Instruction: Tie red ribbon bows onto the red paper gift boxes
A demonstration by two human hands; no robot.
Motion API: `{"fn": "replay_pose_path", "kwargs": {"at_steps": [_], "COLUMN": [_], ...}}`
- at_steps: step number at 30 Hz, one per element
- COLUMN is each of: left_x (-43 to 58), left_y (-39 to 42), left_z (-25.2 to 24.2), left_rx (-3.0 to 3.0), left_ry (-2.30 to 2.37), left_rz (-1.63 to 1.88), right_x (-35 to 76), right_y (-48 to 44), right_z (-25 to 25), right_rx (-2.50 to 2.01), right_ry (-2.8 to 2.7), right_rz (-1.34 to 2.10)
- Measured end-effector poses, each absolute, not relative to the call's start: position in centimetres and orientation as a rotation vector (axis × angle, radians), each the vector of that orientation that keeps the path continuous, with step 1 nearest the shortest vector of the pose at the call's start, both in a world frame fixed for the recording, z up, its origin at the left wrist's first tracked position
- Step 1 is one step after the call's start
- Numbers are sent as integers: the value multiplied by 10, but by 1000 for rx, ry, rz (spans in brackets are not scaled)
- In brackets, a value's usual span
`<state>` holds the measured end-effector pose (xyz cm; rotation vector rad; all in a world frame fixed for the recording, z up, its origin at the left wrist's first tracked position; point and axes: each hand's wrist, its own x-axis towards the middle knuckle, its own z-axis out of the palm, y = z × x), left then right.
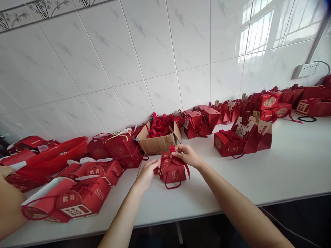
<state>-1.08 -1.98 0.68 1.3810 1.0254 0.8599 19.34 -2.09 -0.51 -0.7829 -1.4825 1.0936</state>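
A small red gift box (pixel 173 171) with gold lettering stands on the white table in front of me, its cord handle drooping at the front. Red ribbon (pixel 187 169) lies over its top and trails down the right side. My right hand (pixel 186 155) is closed at the top of the box, thumb and finger pinching the ribbon. At the box's left edge my left hand (pixel 148 174) is closed too, fingertips together on the ribbon there; the fingers partly hide that grip. Just behind the box, a cardboard carton (pixel 157 144) holds a heap of red ribbons.
Several red boxes (pixel 85 196) and a red plastic basin (pixel 60 153) crowd the left side, where another person's arm (pixel 11 203) reaches in. More boxes (pixel 243 137) stand to the right and along the tiled wall. A black ring (pixel 307 119) lies far right.
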Motion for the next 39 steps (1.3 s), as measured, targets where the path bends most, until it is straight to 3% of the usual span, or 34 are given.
{"fn": "replay_pose_path", "kwargs": {"at_steps": [13, 25, 34, 39], "left_x": [-8, 39, 59, 35], "left_y": [-27, -38, 6, 16], "left_z": [8, 116, 101, 73], "left_rx": [1168, 1806, 1743, 1820], "left_ry": [962, 943, 819, 847], "left_rz": [945, 690, 697, 1038], "right_x": [193, 182, 181, 179], "right_y": [-26, -34, -33, -30], "right_z": [-2, 1, 0, -5], "right_rx": [-1034, -1116, -1049, -1042], "right_ry": [-1763, -1767, -1775, -1714], "right_rz": [657, 506, 432, 475]}}
